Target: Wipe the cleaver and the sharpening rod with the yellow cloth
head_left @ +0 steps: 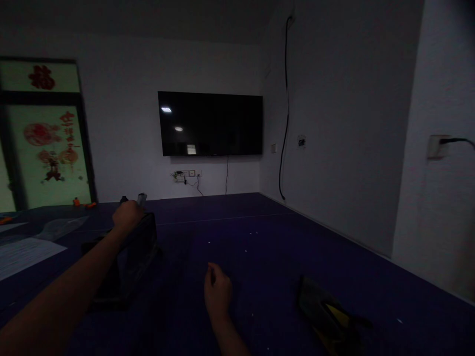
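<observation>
The room is dim. My left hand point(127, 216) reaches forward with its fingers closed on the top edge of a dark boxy bag point(128, 264) that stands on the dark blue floor point(260, 242). A small light cylinder point(141, 199) shows just past the knuckles; I cannot tell whether the hand holds it. My right hand point(217, 291) hovers low in the middle, fingers loosely curled with nothing visible in them. A dark flat item with a yellow patch point(328, 316) lies on the floor to the right of that hand.
A black wall television point(211, 124) hangs ahead, with sockets and cables below it. White walls close off the right side, one bearing a plugged socket point(438, 146). A glass door with red paper decorations point(48, 148) stands at left. White sheets point(25, 249) and small orange items point(82, 202) lie on the floor at left.
</observation>
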### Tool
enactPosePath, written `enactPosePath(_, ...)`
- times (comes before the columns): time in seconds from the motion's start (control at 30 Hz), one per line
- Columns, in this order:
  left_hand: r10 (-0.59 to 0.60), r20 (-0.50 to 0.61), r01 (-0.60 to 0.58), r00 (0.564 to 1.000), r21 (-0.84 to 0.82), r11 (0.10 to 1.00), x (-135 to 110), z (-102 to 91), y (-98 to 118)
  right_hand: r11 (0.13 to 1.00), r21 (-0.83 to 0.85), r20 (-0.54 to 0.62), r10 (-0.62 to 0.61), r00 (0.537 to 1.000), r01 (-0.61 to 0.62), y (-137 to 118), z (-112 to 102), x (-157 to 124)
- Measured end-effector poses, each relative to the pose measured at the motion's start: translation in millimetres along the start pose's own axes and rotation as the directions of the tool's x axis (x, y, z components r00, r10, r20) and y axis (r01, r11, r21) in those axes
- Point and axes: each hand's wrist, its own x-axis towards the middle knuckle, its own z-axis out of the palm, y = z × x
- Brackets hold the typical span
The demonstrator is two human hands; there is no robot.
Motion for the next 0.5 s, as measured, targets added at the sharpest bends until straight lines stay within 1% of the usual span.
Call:
enactPosePath(0.1,-0.015,-0.018,0.016,1.0,0.059,0.998,-2,-5.3,5,1.0,-0.01,0.025,-0.014,1.0,0.014,-2,1,-1)
enactPosePath(0.23,0.014,-0.09,-0.006,0.996,0.086,0.996,2,-14.2,12,0.998,-0.023,0.028,-0.062,0.998,0.063,-3,3,-3)
enactPosePath(0.37,0.039,-0.194,-0.021,0.98,0.091,0.996,9,-24.6,21,0.996,-0.037,0.009,-0.083,0.996,0.083,-2,4,-3)
enactPosePath(0.5,0.047,-0.321,-0.025,0.946,0.074,0.997,12,-40.2,35,0.996,-0.016,0.004,-0.09,0.996,0.09,-2,3,-2)
